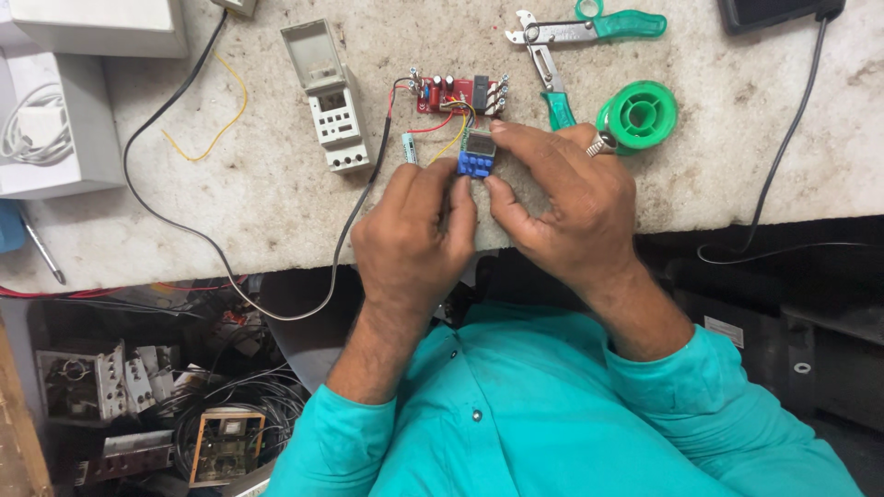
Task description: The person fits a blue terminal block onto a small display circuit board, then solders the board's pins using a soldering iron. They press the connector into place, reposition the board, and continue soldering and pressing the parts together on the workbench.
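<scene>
Looking down past the teal shirt sleeves [516, 433], you get a messy shelf under the bench stuffed with old electrical parts and coiled wire [157, 405], then the worn, stained stone worktop [276, 202] itself. Both hands meet right at the front edge of it: the left hand [410, 239] and the right hand [571, 207] are each pinching the same small blue module [475, 158], fingertips clamped on it from either side, so it sits up between them just off the surface. Thin red and yellow wires run from that module back to a little red circuit board [451, 94] lying just behind it. Left of the board sits a grey timer unit [333, 106] with its lid flipped up and a black cable [184, 221] looping past. Farther right are a green solder spool [639, 114] and green-handled wire strippers [571, 46].
</scene>
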